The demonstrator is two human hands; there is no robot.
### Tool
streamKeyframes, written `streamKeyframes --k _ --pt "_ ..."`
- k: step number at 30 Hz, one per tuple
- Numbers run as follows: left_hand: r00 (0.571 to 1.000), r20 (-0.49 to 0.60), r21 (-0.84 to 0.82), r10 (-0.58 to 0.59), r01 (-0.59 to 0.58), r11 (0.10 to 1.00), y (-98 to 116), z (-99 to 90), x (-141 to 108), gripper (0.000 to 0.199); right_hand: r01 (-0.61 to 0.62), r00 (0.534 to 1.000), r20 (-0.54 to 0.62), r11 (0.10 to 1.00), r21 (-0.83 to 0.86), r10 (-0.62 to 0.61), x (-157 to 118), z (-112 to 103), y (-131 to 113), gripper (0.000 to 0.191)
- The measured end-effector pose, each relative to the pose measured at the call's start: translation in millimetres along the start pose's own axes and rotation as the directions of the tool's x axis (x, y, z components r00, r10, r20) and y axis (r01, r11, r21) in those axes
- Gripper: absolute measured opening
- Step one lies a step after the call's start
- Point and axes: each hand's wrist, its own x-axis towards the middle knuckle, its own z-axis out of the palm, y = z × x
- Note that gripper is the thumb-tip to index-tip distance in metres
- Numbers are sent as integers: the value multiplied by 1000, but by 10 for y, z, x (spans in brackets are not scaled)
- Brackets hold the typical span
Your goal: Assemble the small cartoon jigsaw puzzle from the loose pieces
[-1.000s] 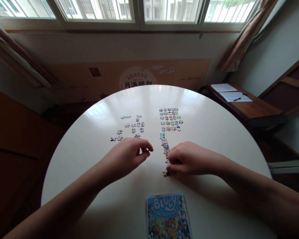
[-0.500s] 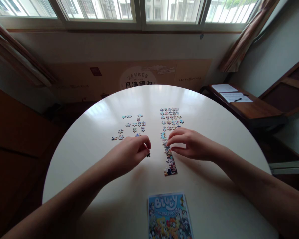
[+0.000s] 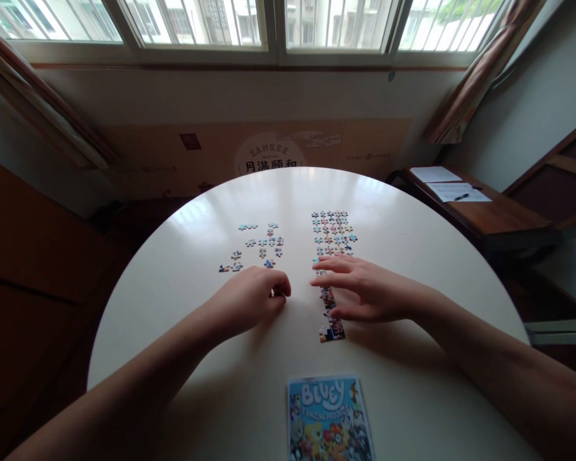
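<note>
My left hand (image 3: 252,298) is closed above the table's middle, fingertips pinched together; a piece between them cannot be made out. My right hand (image 3: 365,288) is spread, its fingers over the joined puzzle strip (image 3: 333,330), covering part of it. Beyond that strip lie loose puzzle pieces (image 3: 333,229) in rows. Several more scattered pieces (image 3: 271,242) lie past my left hand, some of them joined. Nearer me lies a blue picture card (image 3: 330,416) with "BLUEY" on it.
All this rests on a round white table (image 3: 148,288). A wooden side table (image 3: 513,208) at the right holds papers (image 3: 456,192) and a pen. Behind are a cardboard panel (image 3: 148,144), windows and curtains (image 3: 461,109).
My right hand's fingers have opened out and spread over the strip. The dark piece seen at my left fingertips is now hidden. The whole view has shifted slightly.
</note>
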Motion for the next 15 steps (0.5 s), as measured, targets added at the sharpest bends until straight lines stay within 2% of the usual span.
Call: streamKeyframes --k 3,5,15 --pt "1000 11 6 5 -5 1000 -13 5 -5 19 -31 996 76 998 -61 35 27 65 5 70" --pt "1000 14 -6 5 -5 1000 -14 -1 -6 19 -18 993 112 997 -75 27 46 92 5 76" --pt "996 43 -172 76 -68 983 85 15 -12 13 -87 980 163 984 -153 112 41 37 -113 77"
